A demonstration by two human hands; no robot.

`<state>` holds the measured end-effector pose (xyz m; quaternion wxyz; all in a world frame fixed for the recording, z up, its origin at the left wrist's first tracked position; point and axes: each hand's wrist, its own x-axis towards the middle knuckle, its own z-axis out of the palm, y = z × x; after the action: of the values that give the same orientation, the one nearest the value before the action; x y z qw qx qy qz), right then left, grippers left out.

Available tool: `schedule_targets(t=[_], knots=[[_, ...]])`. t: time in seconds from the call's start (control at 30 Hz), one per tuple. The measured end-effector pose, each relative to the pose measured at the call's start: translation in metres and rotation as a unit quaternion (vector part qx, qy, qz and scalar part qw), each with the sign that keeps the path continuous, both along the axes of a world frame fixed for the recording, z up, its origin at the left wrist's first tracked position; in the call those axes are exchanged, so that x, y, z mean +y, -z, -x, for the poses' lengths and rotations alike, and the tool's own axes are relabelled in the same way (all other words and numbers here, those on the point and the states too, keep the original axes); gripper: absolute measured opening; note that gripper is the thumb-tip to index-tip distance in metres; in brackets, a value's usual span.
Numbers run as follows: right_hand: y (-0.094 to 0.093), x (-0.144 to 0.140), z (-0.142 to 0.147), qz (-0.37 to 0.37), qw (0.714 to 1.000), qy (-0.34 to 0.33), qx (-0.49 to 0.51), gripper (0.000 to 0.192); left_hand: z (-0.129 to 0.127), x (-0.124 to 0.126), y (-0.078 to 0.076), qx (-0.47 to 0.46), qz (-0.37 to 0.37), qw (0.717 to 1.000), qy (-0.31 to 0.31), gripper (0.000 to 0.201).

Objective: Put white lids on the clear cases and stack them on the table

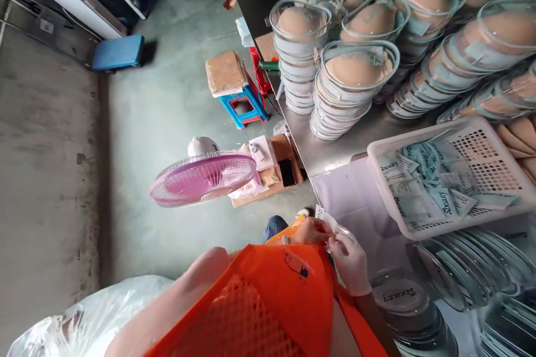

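Observation:
My left hand [312, 230], bare, is just in front of my orange vest with its fingers pinched together. My right hand [350, 263] wears a pale glove, and its thumb and fingers close in beside the left fingertips. Between both hands is a small white printed packet [325, 216], its lettered end sticking out beyond the fingers. A clear, shiny edge shows near the right fingertips. Just right of the hands stands a white plastic basket [383, 195] with similar printed packets [435, 178] in it.
Stacks of clear tubs with beige domed cups [355, 70] crowd the table [310, 145]. Round clear lids [402, 295] lettered "Sbeauty" are piled at lower right. A pink fan [203, 178], stools [240, 103] and a plastic bag [92, 312] stand to the left.

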<state>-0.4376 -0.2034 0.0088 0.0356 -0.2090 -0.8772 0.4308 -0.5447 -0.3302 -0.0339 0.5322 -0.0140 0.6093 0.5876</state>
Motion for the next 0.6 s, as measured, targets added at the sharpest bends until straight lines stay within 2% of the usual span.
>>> schedule_targets(t=[0.1,0.23,0.37,0.47,0.6], knots=[[-0.02,0.013,-0.014,0.091,0.995,0.039,0.0,0.034,-0.007,0.015,-0.026,0.029,-0.075,0.995,0.056,0.038],[-0.038,0.024,-0.042,0.17,0.984,0.055,-0.008,0.043,-0.029,0.022,-0.047,0.07,-0.13,0.986,0.08,0.041],[-0.039,0.04,-0.082,0.236,0.967,0.092,-0.009,0.054,-0.063,0.037,-0.057,0.079,-0.156,0.979,0.106,0.044],[-0.032,0.059,-0.117,0.253,0.959,0.129,-0.003,0.062,-0.089,0.056,-0.064,0.071,-0.17,0.974,0.134,0.04],[-0.033,0.075,-0.159,0.241,0.957,0.164,0.011,0.048,-0.122,0.079,-0.07,0.094,-0.172,0.971,0.14,0.035]])
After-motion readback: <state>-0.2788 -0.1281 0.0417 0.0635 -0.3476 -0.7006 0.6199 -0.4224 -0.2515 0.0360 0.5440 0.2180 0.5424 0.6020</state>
